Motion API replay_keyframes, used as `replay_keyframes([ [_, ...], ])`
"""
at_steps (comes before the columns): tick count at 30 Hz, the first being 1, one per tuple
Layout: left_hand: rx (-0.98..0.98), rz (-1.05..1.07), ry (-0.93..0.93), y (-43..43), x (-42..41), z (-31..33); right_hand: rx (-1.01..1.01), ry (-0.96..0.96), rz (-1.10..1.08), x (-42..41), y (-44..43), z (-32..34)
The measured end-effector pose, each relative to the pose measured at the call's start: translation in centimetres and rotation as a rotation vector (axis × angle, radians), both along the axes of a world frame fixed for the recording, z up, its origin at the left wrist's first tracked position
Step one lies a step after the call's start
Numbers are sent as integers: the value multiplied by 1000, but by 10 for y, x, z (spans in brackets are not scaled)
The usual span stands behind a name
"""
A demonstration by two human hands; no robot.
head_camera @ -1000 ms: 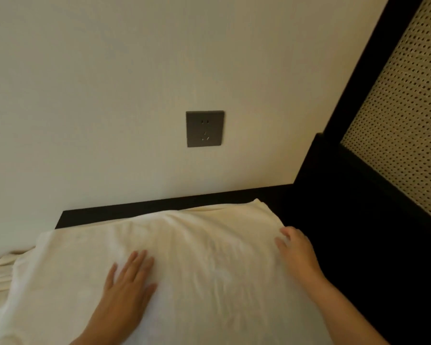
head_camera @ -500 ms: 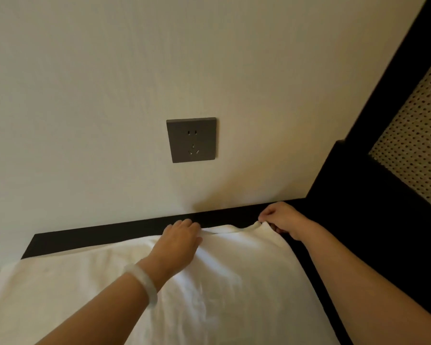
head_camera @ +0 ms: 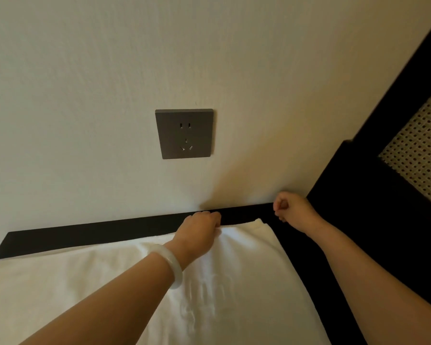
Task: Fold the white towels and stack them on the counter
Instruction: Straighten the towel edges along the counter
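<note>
A white cloth towel (head_camera: 234,290) lay spread flat on the black counter (head_camera: 97,232). The left hand (head_camera: 199,229), with a pale stone bangle (head_camera: 171,266) on its wrist, gripped the towel's far edge with curled fingers. The right hand (head_camera: 294,210) hung clenched just past the towel's far corner, holding nothing. Beyond was a grey square wall socket (head_camera: 184,133).

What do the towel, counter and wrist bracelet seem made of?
The towel looks like soft matte white cloth: it creases where the left hand grips its far edge. The counter is hard, near-black and matte, perhaps painted wood or laminate. The bracelet is a smooth, milky, glossy ring, jade-like stone or glass.
</note>
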State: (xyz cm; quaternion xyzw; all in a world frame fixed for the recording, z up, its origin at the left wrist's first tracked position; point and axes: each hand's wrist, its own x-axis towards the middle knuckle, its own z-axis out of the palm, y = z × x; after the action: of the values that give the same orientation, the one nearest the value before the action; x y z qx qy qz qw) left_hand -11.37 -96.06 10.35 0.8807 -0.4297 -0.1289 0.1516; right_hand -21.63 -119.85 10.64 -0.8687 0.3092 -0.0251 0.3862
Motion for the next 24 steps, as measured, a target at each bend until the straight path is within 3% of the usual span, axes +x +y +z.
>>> replay_keyframes([
  [4,28,-18,51,-6,3,-5,48,61,186,0,11,-10],
  [10,4,-36,160,-14,-4,-5,-32,252,220,12,20,-5],
  [15,-111,8,124,-26,-9,-2,149,15,-63,11,3,4],
  [18,-78,14,54,-32,-7,-3,77,-72,-250,7,-2,-9],
  [21,-63,-12,55,-38,-8,-8,170,-203,-188,-3,0,-17],
  [24,-105,-44,79,-46,-10,-11,212,-171,-55,-14,-1,-11],
])
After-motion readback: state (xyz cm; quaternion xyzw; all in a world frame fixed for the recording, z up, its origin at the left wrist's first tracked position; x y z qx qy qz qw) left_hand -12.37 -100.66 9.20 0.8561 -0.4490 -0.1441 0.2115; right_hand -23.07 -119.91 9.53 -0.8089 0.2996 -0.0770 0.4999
